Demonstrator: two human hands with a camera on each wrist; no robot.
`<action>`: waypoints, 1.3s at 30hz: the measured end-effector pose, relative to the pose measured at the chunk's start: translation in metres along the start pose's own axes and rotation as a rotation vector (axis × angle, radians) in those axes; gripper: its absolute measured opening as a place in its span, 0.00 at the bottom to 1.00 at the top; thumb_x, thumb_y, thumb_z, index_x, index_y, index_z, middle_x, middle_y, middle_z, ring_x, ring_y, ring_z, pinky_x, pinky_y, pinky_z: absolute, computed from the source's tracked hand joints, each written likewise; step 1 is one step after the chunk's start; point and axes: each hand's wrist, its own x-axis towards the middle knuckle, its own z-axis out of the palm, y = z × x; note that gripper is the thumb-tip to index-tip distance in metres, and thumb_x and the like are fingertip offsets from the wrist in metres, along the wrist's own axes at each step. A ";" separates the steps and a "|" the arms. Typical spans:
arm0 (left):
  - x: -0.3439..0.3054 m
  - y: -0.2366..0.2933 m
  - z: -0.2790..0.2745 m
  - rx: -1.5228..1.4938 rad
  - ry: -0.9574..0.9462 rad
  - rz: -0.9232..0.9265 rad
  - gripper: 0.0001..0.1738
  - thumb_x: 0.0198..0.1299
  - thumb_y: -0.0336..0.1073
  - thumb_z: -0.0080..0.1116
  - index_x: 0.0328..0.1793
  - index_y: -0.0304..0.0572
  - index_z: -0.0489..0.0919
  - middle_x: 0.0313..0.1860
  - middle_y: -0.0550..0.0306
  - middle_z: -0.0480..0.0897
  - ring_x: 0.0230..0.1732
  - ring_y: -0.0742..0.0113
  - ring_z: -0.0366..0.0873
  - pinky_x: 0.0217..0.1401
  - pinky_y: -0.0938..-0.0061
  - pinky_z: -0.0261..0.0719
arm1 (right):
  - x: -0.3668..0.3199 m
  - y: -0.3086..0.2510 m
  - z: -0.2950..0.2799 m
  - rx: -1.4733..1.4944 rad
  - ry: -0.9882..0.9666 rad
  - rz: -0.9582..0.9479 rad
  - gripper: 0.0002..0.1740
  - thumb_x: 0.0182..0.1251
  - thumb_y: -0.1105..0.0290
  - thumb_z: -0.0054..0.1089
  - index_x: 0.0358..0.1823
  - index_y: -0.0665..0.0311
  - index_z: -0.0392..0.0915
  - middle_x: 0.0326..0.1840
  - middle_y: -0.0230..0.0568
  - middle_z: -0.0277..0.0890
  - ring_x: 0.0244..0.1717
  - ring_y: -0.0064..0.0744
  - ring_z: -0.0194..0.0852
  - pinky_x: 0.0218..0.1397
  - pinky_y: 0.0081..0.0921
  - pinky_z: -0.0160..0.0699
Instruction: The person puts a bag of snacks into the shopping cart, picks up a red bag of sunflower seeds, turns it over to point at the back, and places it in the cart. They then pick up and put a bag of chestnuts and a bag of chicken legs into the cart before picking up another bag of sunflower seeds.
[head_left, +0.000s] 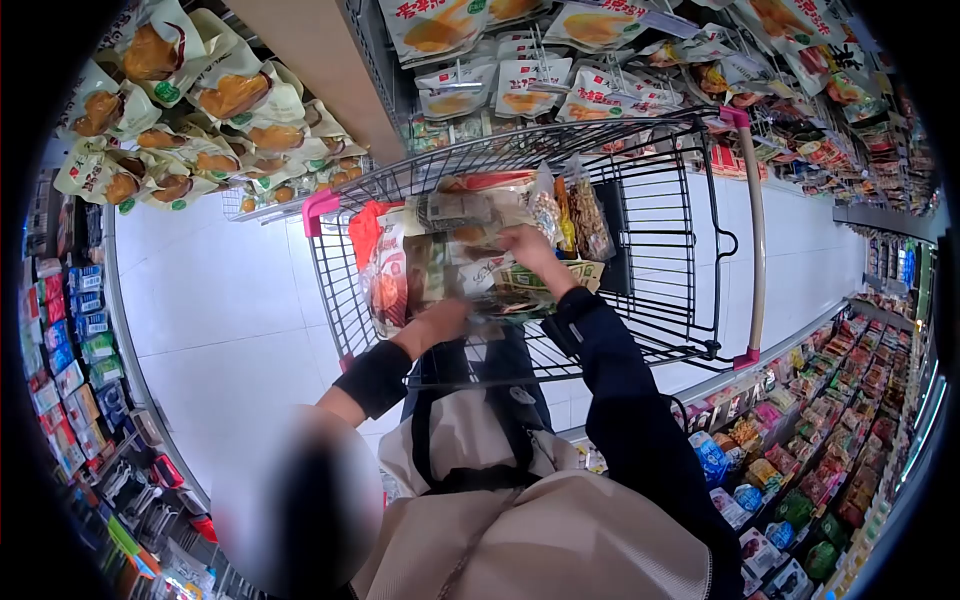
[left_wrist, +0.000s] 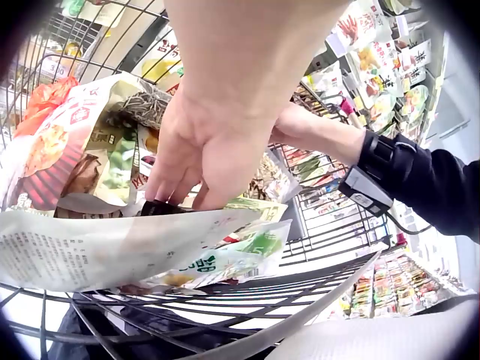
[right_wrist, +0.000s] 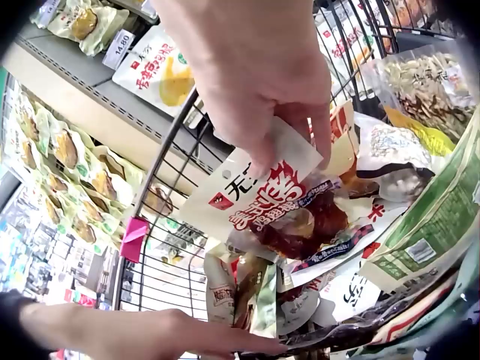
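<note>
A wire shopping cart holds a heap of food packets. In it my right hand pinches the top corner of a white meat packet with red lettering, thumb in front and fingers behind. My left hand reaches down at the near side, its bent fingers on the edge of a dark packet; the thumb tip is hidden. A pale packet with printed text stands in front of those fingers. Beside them leans a large red-and-white packet. A green-and-cream packet lies close to the right hand.
Clear bags of dried snacks and a red bag are also in the cart. Hanging meat packets fill the racks ahead. Shelves of packaged goods line the right side, and more shelves stand on the left.
</note>
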 end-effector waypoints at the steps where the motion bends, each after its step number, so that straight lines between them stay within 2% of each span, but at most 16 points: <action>1: 0.000 0.000 -0.001 0.002 -0.010 0.012 0.18 0.47 0.33 0.49 0.47 0.38 0.71 0.38 0.38 0.76 0.41 0.44 0.73 0.45 0.59 0.71 | 0.005 -0.002 0.002 -0.050 -0.024 0.021 0.12 0.52 0.69 0.53 0.37 0.65 0.78 0.35 0.52 0.76 0.38 0.46 0.74 0.43 0.30 0.70; 4: -0.001 0.006 -0.009 0.020 -0.066 -0.035 0.18 0.47 0.33 0.50 0.47 0.38 0.71 0.38 0.38 0.76 0.41 0.43 0.74 0.44 0.59 0.71 | 0.027 0.002 0.010 -0.214 -0.156 0.028 0.12 0.50 0.69 0.53 0.36 0.63 0.78 0.33 0.51 0.76 0.38 0.47 0.74 0.43 0.32 0.70; 7: -0.001 0.001 -0.003 0.013 0.002 0.000 0.17 0.48 0.35 0.51 0.45 0.37 0.72 0.36 0.39 0.77 0.39 0.43 0.74 0.43 0.58 0.72 | 0.041 0.017 0.016 -0.132 -0.116 -0.145 0.11 0.49 0.68 0.52 0.34 0.61 0.79 0.34 0.48 0.76 0.38 0.47 0.73 0.43 0.34 0.70; 10: -0.002 0.008 -0.009 -0.024 0.009 -0.010 0.16 0.49 0.36 0.52 0.43 0.37 0.74 0.33 0.39 0.77 0.38 0.43 0.75 0.42 0.58 0.71 | 0.043 0.017 0.007 -0.058 -0.239 -0.132 0.11 0.50 0.67 0.51 0.34 0.60 0.78 0.36 0.46 0.75 0.41 0.47 0.72 0.45 0.35 0.69; 13: -0.005 0.020 -0.021 0.006 -0.005 -0.013 0.15 0.49 0.38 0.53 0.42 0.38 0.75 0.32 0.39 0.77 0.38 0.44 0.75 0.42 0.59 0.72 | 0.037 0.012 0.008 -0.095 -0.191 -0.128 0.11 0.51 0.66 0.51 0.32 0.60 0.78 0.38 0.46 0.75 0.42 0.46 0.71 0.46 0.36 0.68; 16: -0.004 0.020 -0.022 0.025 -0.026 -0.027 0.16 0.50 0.39 0.53 0.42 0.38 0.75 0.32 0.39 0.77 0.38 0.44 0.75 0.42 0.59 0.72 | 0.032 0.004 0.009 -0.253 -0.207 -0.084 0.13 0.48 0.66 0.55 0.37 0.59 0.78 0.37 0.47 0.75 0.40 0.46 0.73 0.43 0.35 0.71; 19: -0.006 0.020 -0.021 0.001 -0.005 -0.034 0.16 0.50 0.40 0.53 0.43 0.38 0.75 0.32 0.39 0.77 0.39 0.44 0.75 0.42 0.59 0.72 | 0.032 0.004 0.020 -0.285 -0.266 -0.019 0.14 0.51 0.61 0.51 0.36 0.59 0.77 0.37 0.48 0.74 0.43 0.47 0.71 0.45 0.37 0.68; 22: -0.003 0.020 -0.022 0.022 -0.018 -0.017 0.17 0.50 0.40 0.53 0.44 0.39 0.74 0.33 0.39 0.78 0.39 0.44 0.75 0.42 0.59 0.72 | 0.043 0.019 0.049 -0.404 -0.344 -0.162 0.16 0.53 0.60 0.49 0.40 0.59 0.75 0.39 0.49 0.74 0.44 0.49 0.70 0.45 0.39 0.68; 25: -0.004 0.026 -0.027 0.019 -0.066 -0.061 0.17 0.50 0.40 0.52 0.46 0.40 0.74 0.34 0.38 0.77 0.39 0.44 0.75 0.43 0.59 0.72 | 0.034 0.010 0.050 -0.286 -0.225 -0.025 0.17 0.54 0.60 0.47 0.42 0.59 0.74 0.40 0.50 0.74 0.44 0.49 0.70 0.45 0.40 0.67; 28: -0.002 0.026 -0.023 0.029 -0.045 -0.057 0.18 0.50 0.39 0.53 0.46 0.39 0.74 0.35 0.38 0.77 0.39 0.44 0.75 0.43 0.59 0.72 | 0.036 0.002 0.040 -0.255 -0.255 0.057 0.17 0.54 0.61 0.48 0.43 0.59 0.74 0.41 0.49 0.74 0.45 0.48 0.70 0.45 0.40 0.67; 31: -0.002 0.025 -0.021 0.006 -0.042 -0.036 0.19 0.50 0.38 0.53 0.47 0.38 0.74 0.35 0.38 0.77 0.40 0.44 0.75 0.44 0.59 0.71 | 0.026 0.002 0.028 -0.222 -0.154 -0.029 0.16 0.52 0.64 0.50 0.43 0.58 0.74 0.41 0.47 0.74 0.44 0.49 0.70 0.45 0.38 0.69; 34: -0.001 0.024 -0.020 0.043 -0.044 -0.039 0.19 0.49 0.37 0.53 0.47 0.37 0.73 0.36 0.38 0.77 0.40 0.44 0.75 0.45 0.60 0.71 | 0.015 0.001 0.014 0.059 -0.028 -0.003 0.17 0.56 0.62 0.51 0.47 0.59 0.73 0.42 0.48 0.74 0.44 0.47 0.72 0.45 0.33 0.69; 37: 0.002 0.018 -0.018 0.018 -0.084 0.004 0.21 0.49 0.36 0.52 0.49 0.35 0.72 0.37 0.37 0.77 0.41 0.44 0.74 0.45 0.59 0.71 | -0.007 -0.007 -0.017 0.102 0.021 -0.064 0.17 0.58 0.62 0.51 0.45 0.63 0.73 0.41 0.46 0.75 0.42 0.41 0.74 0.43 0.29 0.70; 38: 0.002 0.016 -0.019 0.042 -0.068 0.003 0.21 0.49 0.36 0.52 0.50 0.35 0.71 0.37 0.37 0.77 0.41 0.44 0.74 0.45 0.59 0.71 | -0.010 0.010 -0.011 0.170 0.080 -0.029 0.16 0.58 0.65 0.53 0.45 0.67 0.72 0.40 0.45 0.76 0.39 0.35 0.75 0.41 0.24 0.71; 39: 0.001 0.017 -0.022 0.067 -0.050 0.002 0.22 0.49 0.37 0.52 0.51 0.35 0.70 0.38 0.37 0.77 0.41 0.44 0.74 0.46 0.60 0.71 | -0.019 0.009 -0.022 0.234 0.084 -0.013 0.16 0.58 0.67 0.53 0.45 0.67 0.72 0.39 0.45 0.76 0.39 0.34 0.75 0.41 0.23 0.71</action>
